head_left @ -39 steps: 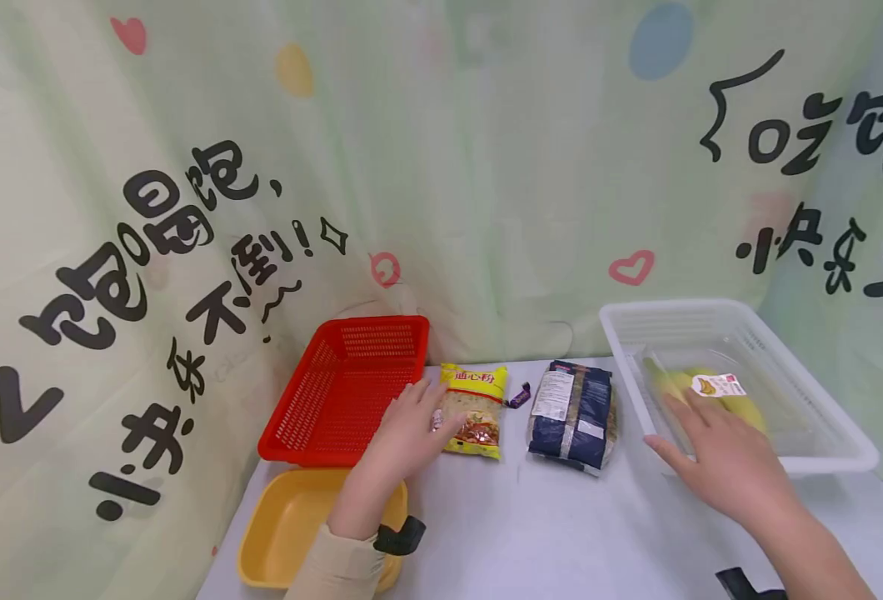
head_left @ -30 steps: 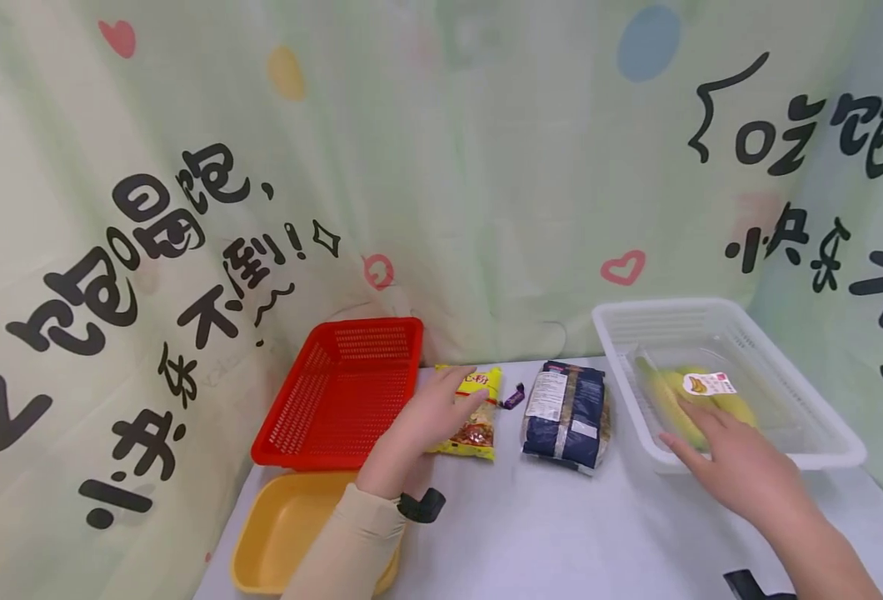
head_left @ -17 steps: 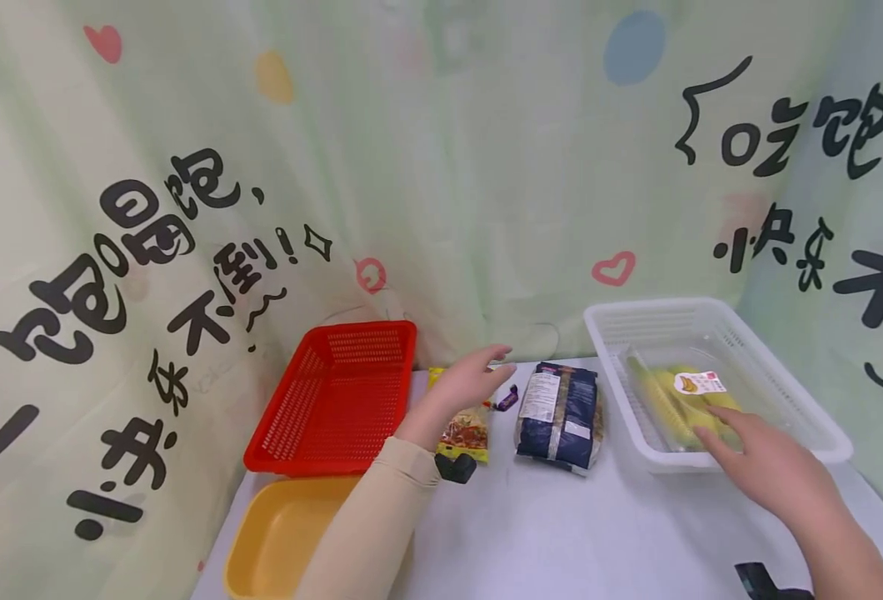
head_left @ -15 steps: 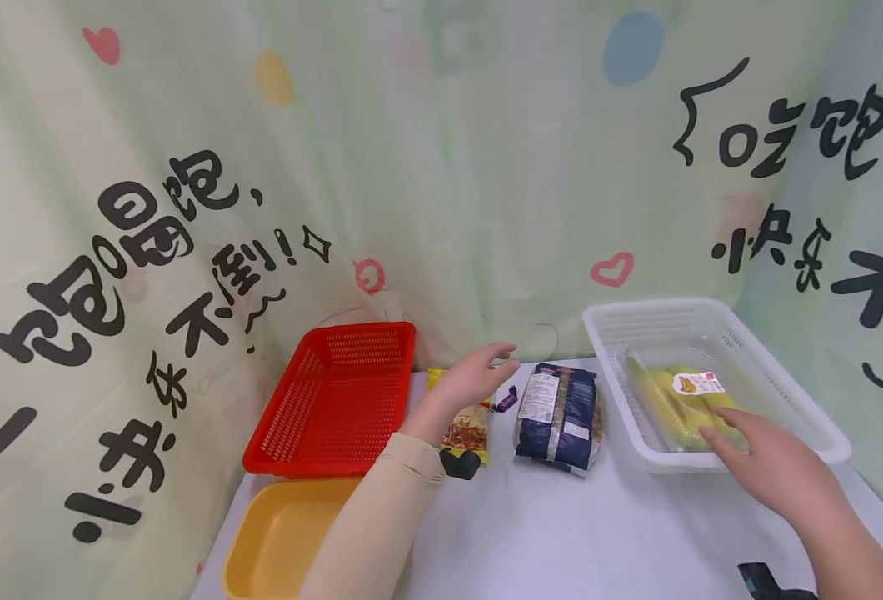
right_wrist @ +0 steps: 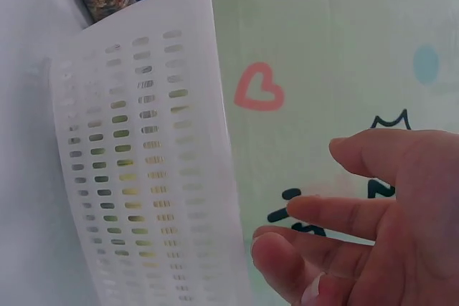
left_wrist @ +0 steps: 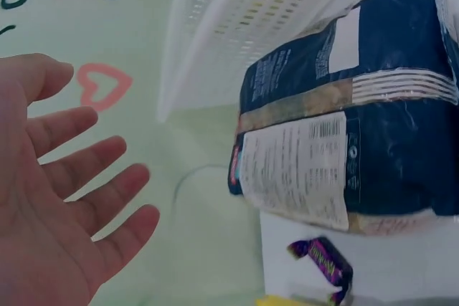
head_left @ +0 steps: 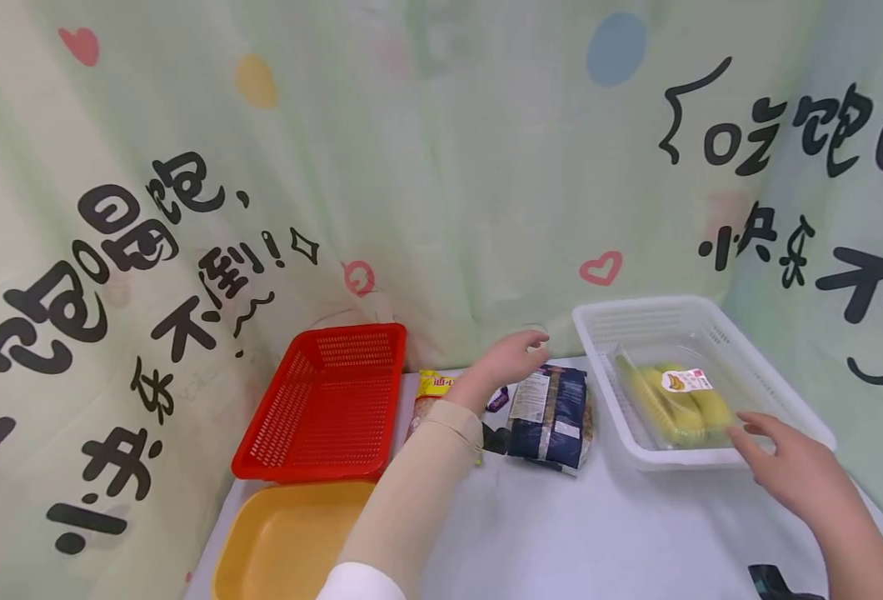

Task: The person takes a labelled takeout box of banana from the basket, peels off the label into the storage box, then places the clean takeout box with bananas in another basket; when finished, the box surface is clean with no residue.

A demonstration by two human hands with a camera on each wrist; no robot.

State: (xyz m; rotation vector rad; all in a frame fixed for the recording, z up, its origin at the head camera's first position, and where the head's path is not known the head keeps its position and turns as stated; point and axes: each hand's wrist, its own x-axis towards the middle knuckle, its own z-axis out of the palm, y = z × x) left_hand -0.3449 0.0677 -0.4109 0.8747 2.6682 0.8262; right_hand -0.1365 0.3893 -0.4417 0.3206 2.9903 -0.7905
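Observation:
My left hand (head_left: 509, 358) is in the air over the back of the table, fingers spread and holding nothing. Just right of it lies a dark blue food bag (head_left: 552, 421) with a white label, large in the left wrist view (left_wrist: 301, 116). A small purple-wrapped candy (left_wrist: 328, 261) lies beside that bag. The yellow macaroni packet (head_left: 436, 383) is partly hidden behind my left arm. My right hand (head_left: 794, 467), relaxed and holding nothing, hovers by the near rim of a white basket (head_left: 606, 375). Inside it sits a clear-lidded pack of bananas (head_left: 674, 404).
A red perforated basket (head_left: 329, 408) stands at the back left of the white table (head_left: 531, 533). In front of it is a yellow basin (head_left: 284, 542), partly covered by my left sleeve. A printed curtain (head_left: 471, 183) closes off the back and sides.
My left hand has moved right, from over the macaroni packet to near the blue bag. The right hand has drawn back from the banana pack toward the basket's near rim. The view has shifted slightly.

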